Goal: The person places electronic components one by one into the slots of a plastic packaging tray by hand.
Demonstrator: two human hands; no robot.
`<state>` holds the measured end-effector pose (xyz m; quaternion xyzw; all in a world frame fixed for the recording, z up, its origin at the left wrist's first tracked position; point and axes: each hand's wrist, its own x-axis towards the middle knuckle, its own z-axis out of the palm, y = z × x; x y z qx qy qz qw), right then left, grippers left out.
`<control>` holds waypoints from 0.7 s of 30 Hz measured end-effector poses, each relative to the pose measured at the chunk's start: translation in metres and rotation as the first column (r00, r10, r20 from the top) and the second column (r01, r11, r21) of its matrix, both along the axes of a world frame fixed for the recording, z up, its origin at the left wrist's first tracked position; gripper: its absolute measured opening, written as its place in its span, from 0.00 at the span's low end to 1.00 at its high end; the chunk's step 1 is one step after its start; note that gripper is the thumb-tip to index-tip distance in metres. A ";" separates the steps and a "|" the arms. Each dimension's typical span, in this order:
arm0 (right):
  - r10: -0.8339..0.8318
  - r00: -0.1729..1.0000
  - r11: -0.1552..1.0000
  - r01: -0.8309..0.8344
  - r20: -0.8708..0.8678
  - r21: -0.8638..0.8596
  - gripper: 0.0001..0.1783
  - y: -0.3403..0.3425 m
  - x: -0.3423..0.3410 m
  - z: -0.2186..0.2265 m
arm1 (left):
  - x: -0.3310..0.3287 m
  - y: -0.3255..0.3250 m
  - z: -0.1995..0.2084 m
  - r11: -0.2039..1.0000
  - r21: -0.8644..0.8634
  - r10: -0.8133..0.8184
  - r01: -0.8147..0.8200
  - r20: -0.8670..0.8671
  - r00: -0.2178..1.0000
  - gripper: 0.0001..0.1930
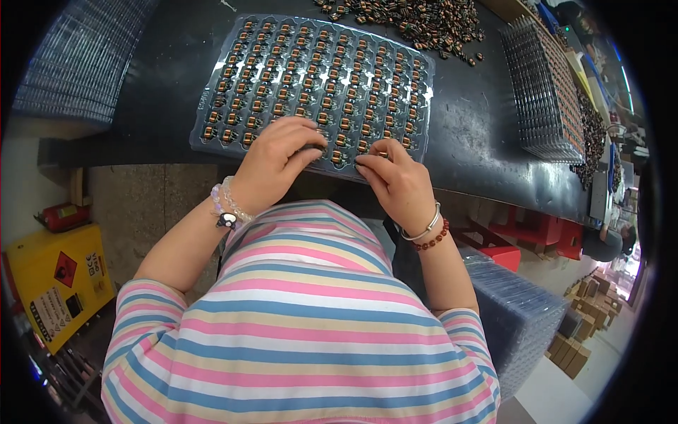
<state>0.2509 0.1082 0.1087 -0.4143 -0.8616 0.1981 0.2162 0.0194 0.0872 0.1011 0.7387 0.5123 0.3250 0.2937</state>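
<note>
A clear plastic blister tray (201, 120) lies on the dark table in front of me. Rows of small copper-wound coils (269, 63) fill its pockets. My left hand (279, 157) is over the tray's near edge, its fingers curled round a small dark coil that they mostly cover. Just to its right, my right hand (401, 180) pinches with thumb and forefinger at a pocket in the nearest row. What sits between those fingertips is too small to make out. A single coil (339, 157) rests in its pocket between the two hands.
Loose coils (424, 21) are heaped at the table's far side. Stacked clear trays (78, 63) stand at the far left, and a stack of filled trays (540, 92) at the right. Below the table are a yellow box (60, 275), red stools (526, 230) and another tray stack (508, 304).
</note>
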 end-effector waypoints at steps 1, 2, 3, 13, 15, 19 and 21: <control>0.000 1.000 1.000 0.000 -0.001 -0.001 0.07 0.001 0.000 0.001 | 0.000 0.000 0.002 0.991 -0.133 0.025 0.000 0.191 0.981 0.10; 0.008 1.000 1.000 -0.008 0.004 -0.016 0.07 0.002 0.001 0.002 | -0.001 0.001 0.003 0.991 -0.134 0.025 0.000 0.190 0.981 0.10; 0.017 1.000 0.999 -0.016 0.008 -0.031 0.07 0.003 0.002 0.003 | -0.003 0.003 0.003 1.000 -0.025 -0.015 0.017 0.089 0.996 0.10; -0.041 0.998 0.992 0.046 0.048 -0.115 0.09 0.006 -0.002 0.007 | -0.004 0.014 -0.008 0.987 0.148 -0.051 0.063 -0.083 0.995 0.06; -0.036 0.992 0.990 0.051 0.122 -0.128 0.09 0.008 -0.006 0.009 | -0.001 0.015 -0.007 0.975 0.217 -0.012 0.043 -0.141 0.990 0.06; -0.014 0.989 0.993 0.031 0.149 -0.114 0.09 0.008 -0.009 0.011 | -0.001 0.013 -0.013 0.951 0.308 0.047 0.017 -0.197 0.979 0.05; -0.010 0.996 0.998 0.015 0.094 -0.061 0.08 0.006 -0.008 0.009 | 0.000 0.015 -0.012 0.942 0.334 0.108 -0.043 -0.180 0.978 0.05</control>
